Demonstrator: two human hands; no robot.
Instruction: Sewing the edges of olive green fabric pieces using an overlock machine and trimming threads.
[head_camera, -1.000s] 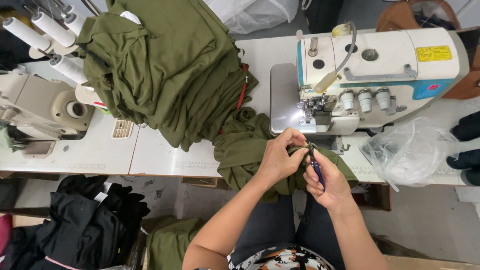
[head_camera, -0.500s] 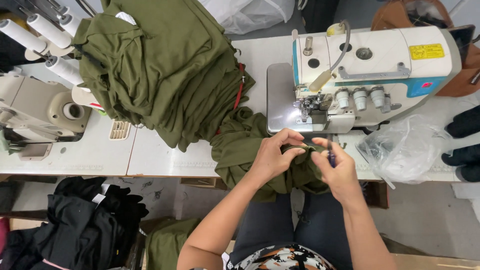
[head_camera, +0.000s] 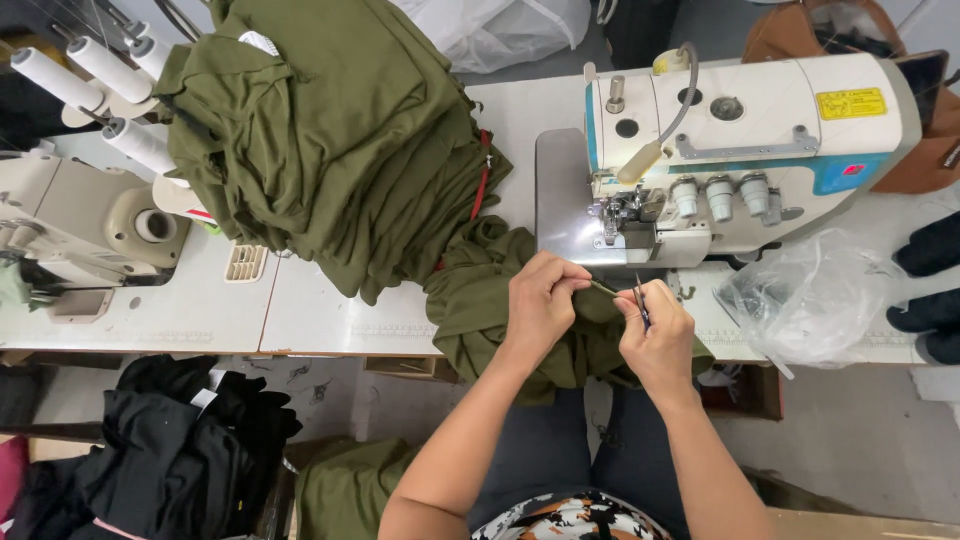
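Left hand (head_camera: 540, 300) pinching olive fabric (head_camera: 480, 310), right hand (head_camera: 655, 330) gripping snips (head_camera: 640, 298), by overlock machine (head_camera: 740, 150)

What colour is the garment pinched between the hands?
Olive green, the garment; it shows in the head view, the only one.

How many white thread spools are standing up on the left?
3 that I can see: the top-left spool, the middle spool beside it, and the lower spool by the green cloth pile. More may hide behind the cloth.
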